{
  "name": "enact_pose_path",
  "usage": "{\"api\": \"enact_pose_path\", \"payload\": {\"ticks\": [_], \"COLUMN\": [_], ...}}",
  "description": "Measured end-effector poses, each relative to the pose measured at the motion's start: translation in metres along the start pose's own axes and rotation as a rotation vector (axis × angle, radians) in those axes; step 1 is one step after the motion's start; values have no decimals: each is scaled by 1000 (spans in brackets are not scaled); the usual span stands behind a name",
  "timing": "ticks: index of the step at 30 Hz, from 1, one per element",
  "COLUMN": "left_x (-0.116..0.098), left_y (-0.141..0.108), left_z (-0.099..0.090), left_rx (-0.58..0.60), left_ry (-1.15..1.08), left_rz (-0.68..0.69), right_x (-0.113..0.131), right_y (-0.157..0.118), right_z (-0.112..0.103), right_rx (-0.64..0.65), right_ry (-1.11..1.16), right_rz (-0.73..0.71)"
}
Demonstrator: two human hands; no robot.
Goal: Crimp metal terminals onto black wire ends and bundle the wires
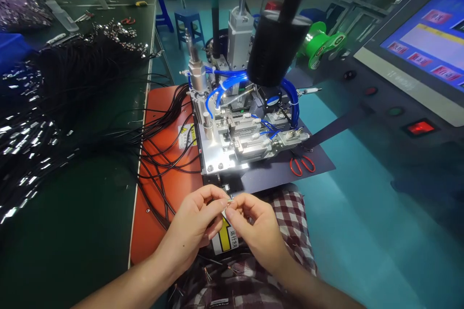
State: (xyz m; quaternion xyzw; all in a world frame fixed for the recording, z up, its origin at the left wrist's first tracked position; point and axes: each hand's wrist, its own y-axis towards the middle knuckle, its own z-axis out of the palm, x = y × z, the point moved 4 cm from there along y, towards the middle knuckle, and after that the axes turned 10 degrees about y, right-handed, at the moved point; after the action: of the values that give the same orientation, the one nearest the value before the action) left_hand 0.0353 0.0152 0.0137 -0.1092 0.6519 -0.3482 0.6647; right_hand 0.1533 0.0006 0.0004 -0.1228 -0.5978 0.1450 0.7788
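My left hand (194,224) and my right hand (258,229) meet fingertip to fingertip in front of the machine. Both are closed in a pinch on thin wires (229,202), of which only short bits show between the fingers. Just behind the fingertips is the front edge of the metal machine (232,154). Below the hands a yellow and white label (225,240) is partly covered by them. Cable ends with fanned-out thin wires (207,275) lie over the checked cloth on my lap (290,217).
Black cables (159,128) run across the orange board (155,231) to a large bundle with shiny ends (39,130) on the left. Red-handled scissors (302,166) lie at the machine's right. A black cylinder (277,48) overhangs it. A control screen (431,43) and green spool (319,43) stand right.
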Motion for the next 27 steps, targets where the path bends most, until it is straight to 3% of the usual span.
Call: {"api": "enact_pose_path", "payload": {"ticks": [15, 20, 27], "left_x": [1, 0, 2], "left_y": [1, 2, 2], "left_z": [2, 3, 2], "left_rx": [-9, 4, -13], "left_ry": [43, 91, 102], "left_rz": [-7, -12, -18], "right_x": [14, 15, 3], "right_y": [6, 9, 10], "right_z": [-9, -12, -14], "right_rx": [-24, -16, 56], "right_ry": [-101, -98, 102], "right_rz": [-158, -131, -2]}}
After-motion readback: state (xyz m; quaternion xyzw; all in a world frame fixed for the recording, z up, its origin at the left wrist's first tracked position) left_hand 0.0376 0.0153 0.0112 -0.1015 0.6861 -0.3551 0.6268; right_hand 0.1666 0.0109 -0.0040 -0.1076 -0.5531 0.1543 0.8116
